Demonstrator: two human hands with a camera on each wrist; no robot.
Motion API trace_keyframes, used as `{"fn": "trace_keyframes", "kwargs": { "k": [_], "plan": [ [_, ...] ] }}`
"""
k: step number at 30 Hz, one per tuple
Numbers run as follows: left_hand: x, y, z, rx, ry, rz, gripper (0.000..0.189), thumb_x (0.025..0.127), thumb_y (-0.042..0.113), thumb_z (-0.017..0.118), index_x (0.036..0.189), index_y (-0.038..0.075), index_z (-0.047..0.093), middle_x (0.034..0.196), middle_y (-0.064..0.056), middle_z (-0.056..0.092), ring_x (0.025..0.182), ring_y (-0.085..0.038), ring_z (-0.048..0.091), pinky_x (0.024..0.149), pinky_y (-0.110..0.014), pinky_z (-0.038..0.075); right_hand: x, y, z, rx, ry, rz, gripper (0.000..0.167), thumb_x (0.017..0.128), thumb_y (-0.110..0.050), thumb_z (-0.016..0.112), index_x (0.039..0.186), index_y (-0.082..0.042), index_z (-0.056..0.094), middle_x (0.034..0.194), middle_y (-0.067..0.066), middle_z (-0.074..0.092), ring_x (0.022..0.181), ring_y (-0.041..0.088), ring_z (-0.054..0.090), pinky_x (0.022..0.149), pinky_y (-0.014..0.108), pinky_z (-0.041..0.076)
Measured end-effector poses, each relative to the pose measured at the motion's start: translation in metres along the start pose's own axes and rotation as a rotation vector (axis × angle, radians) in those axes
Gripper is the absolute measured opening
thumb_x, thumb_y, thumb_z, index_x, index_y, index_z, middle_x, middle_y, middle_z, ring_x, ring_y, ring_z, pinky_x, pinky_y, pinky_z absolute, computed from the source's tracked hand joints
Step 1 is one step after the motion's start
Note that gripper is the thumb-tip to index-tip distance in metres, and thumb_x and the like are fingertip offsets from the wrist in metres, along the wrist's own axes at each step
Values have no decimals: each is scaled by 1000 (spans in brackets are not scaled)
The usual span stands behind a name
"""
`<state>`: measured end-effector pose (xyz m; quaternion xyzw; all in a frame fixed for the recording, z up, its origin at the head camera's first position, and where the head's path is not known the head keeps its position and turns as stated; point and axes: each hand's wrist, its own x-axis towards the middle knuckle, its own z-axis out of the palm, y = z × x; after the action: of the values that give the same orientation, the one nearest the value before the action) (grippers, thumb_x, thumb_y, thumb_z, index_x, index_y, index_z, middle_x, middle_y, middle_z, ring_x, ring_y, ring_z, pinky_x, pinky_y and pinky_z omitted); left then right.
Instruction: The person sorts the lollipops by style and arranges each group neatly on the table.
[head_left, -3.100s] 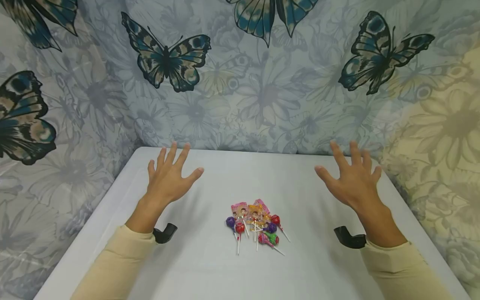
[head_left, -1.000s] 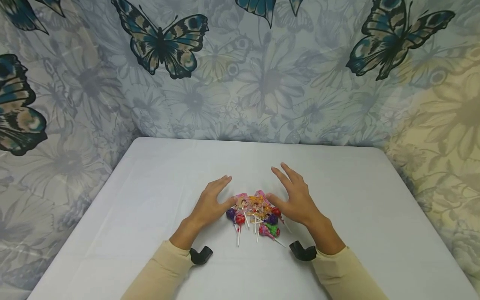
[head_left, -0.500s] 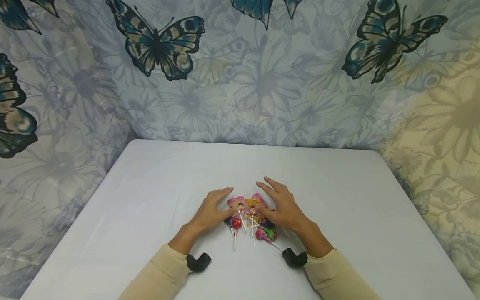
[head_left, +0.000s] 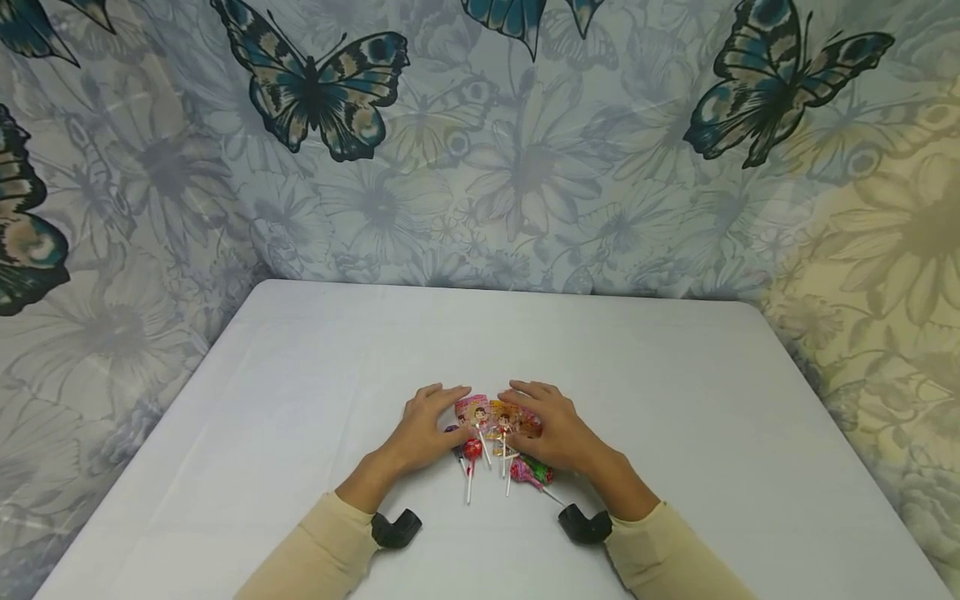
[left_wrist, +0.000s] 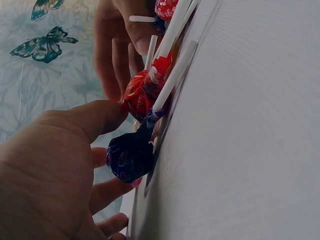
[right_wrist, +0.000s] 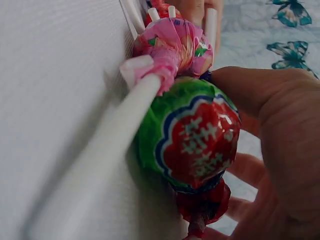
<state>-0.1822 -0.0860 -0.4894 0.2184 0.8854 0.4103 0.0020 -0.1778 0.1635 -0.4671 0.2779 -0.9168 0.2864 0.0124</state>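
Several wrapped lollipops lie in a small heap on the white table, with a red one (head_left: 472, 448) in front and a pink one (head_left: 521, 472) to its right. Pink and orange printed wrappers (head_left: 472, 410) show at the back of the heap. My left hand (head_left: 423, 427) curves around the left side, its thumb against a red lollipop (left_wrist: 139, 95) and a dark blue one (left_wrist: 131, 157) just below. On the right side my right hand (head_left: 561, 429) arches over the heap, thumb and fingers spread beside a green-and-red lollipop (right_wrist: 200, 137). A dark red one (right_wrist: 205, 202) sits under its fingers.
The white table (head_left: 337, 350) extends on all sides of the heap. Butterfly-patterned cloth (head_left: 525, 175) hangs behind and beside it. Black wrist mounts (head_left: 397, 528) stick out from both sleeves.
Both hands came inward from far apart at the sides and lowered onto the heap. In the last half second the right hand's fingers came down closer over the lollipops; the left barely moved.
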Motion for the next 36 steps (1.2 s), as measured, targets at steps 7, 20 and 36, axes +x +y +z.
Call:
{"fn": "trace_keyframes", "kwargs": {
  "k": [7, 20, 36],
  "plan": [
    [0, 1, 1, 15, 2, -4, 55, 85, 29, 72, 136, 14, 57, 134, -5, 56, 134, -34, 31, 106, -57, 19, -2, 2, 1, -23, -27, -43, 49, 83, -28, 74, 130, -17, 62, 137, 8, 52, 129, 36, 39, 98, 68, 26],
    [1, 7, 3, 17, -25, -23, 63, 81, 33, 76, 137, 15, 55, 136, -3, 54, 135, -34, 29, 107, -56, 14, -3, 5, 3, -20, -54, -37, 48, 83, -31, 73, 129, -19, 63, 139, 7, 51, 129, 35, 39, 100, 65, 24],
    [0, 7, 4, 86, -38, 12, 67, 78, 28, 81, 138, 16, 53, 138, -3, 52, 134, -33, 30, 107, -55, 15, -4, 4, 2, -16, -59, -16, 48, 84, -32, 73, 129, -19, 63, 139, 7, 51, 130, 34, 39, 101, 64, 24]
  ]
}}
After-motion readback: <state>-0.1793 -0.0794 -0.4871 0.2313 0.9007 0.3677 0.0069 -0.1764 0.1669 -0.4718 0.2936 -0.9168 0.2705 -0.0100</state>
